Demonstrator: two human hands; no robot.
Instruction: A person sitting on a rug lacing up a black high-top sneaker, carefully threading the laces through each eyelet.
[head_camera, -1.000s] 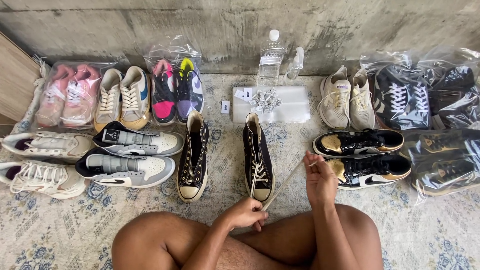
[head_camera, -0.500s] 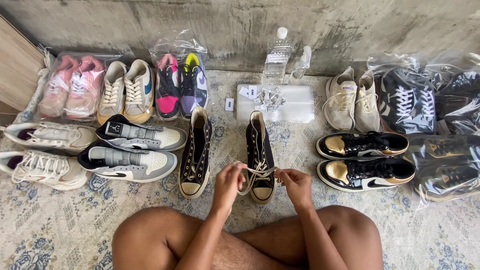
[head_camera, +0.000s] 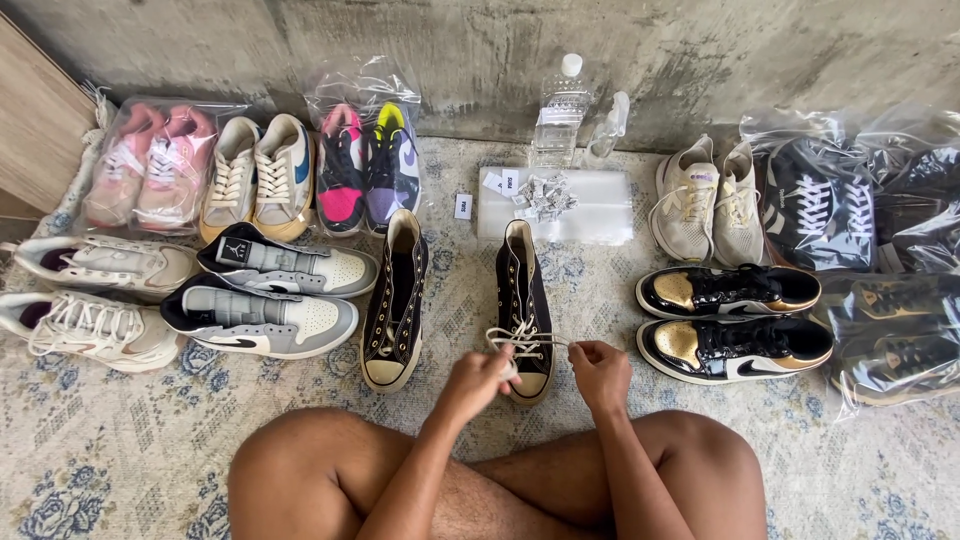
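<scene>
I sit cross-legged on a patterned rug. A black high-top canvas shoe (head_camera: 522, 290) with a cream toe cap stands straight ahead, toe toward me. My left hand (head_camera: 480, 380) and my right hand (head_camera: 598, 372) are at its toe, each pinching an end of its white lace (head_camera: 520, 338), which loops across the lower eyelets. Its partner high-top (head_camera: 394, 300) lies just left, mostly unlaced.
Grey-and-white sneakers (head_camera: 270, 295) and white sneakers (head_camera: 85, 300) lie at left, bagged pairs (head_camera: 365, 165) behind them. Black-and-gold sneakers (head_camera: 730, 320) sit right, beside bagged dark shoes (head_camera: 880, 250). A water bottle (head_camera: 562, 110), spray bottle (head_camera: 606, 125) and flat plastic bags (head_camera: 560, 205) stand by the concrete wall.
My right hand, which held the lace stretched up to the right, came down to the toe. Both hands then drew nearer to me with the lace ends.
</scene>
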